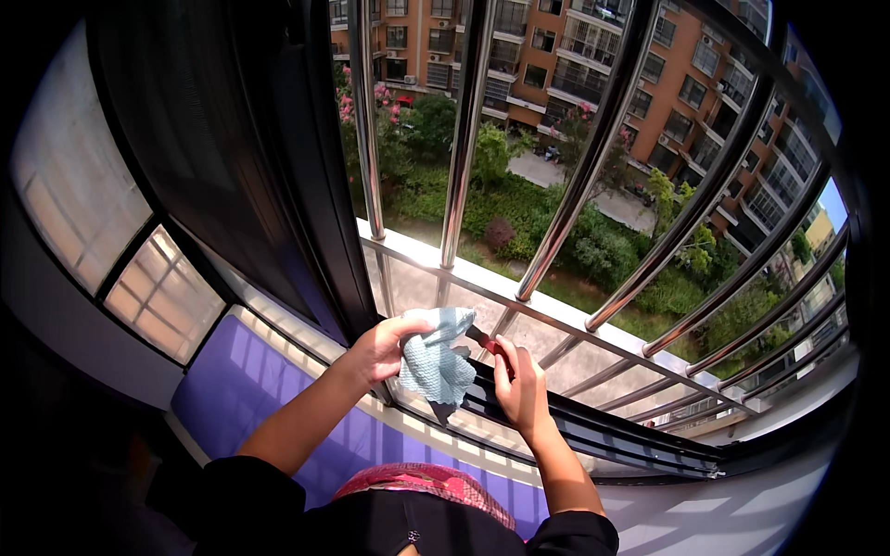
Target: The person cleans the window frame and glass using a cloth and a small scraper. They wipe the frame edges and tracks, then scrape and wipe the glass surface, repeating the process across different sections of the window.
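Note:
A light blue textured cloth [438, 361] hangs from my left hand [378, 352], pinched between thumb and fingers. My right hand [522, 389] grips a small tool with a red handle [489, 344]. The tool's dark front end reaches toward the cloth's upper right edge; its tip is partly hidden, and I cannot tell its exact kind. Both hands are held close together above the dark window track [593, 428], just inside the open window.
Shiny metal bars [461, 139] rise from a pale ledge [505, 289] outside. The dark window frame [320, 185] stands to the left. Below lies a purple padded surface [246, 371] with barred shadows. Pink patterned fabric [426, 476] is at my waist. Trees and buildings are far below and beyond.

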`<state>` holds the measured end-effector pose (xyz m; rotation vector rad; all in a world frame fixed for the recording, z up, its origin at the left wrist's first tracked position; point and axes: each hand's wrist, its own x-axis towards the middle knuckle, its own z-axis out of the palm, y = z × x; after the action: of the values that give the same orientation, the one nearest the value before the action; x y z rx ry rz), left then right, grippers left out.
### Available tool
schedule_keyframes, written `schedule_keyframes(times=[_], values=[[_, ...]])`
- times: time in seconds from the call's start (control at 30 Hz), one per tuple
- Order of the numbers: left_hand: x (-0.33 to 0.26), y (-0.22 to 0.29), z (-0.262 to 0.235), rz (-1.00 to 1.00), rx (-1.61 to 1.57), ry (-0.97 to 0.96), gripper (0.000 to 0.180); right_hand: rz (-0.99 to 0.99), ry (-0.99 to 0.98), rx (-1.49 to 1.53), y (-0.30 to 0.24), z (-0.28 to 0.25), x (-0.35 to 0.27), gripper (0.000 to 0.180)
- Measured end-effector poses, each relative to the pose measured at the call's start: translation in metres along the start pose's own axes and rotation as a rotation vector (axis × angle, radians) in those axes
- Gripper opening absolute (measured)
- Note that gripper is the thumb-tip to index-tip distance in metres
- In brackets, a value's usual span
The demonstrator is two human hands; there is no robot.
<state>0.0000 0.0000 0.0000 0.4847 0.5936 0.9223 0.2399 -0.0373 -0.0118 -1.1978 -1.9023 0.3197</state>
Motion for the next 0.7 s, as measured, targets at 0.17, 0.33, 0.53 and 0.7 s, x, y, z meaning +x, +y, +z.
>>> schedule_keyframes(times=[0.17, 0.33, 0.53, 0.7], values=[[0.01, -0.022, -0.003, 0.063, -0.285, 0.068, 0.033, 0.192, 0.153, 0.256, -0.015, -0.002, -0.004, 0.022], [0.007, -0.037, 0.001, 0.169, -0.305, -0.091, 0.034, 0.442, 0.002, 0.77, -0.035, 0.004, -0.006, 0.024], [-0.01, -0.052, 0.022, 0.386, 0.168, 0.067, 0.021, 0.329, 0.001, 0.57, -0.052, 0.02, -0.018, 0.021], [-0.043, -0.072, 0.021, 0.643, 0.385, 0.295, 0.016, 0.283, -0.108, 0.497, -0.074, 0.016, -0.036, 0.021]])
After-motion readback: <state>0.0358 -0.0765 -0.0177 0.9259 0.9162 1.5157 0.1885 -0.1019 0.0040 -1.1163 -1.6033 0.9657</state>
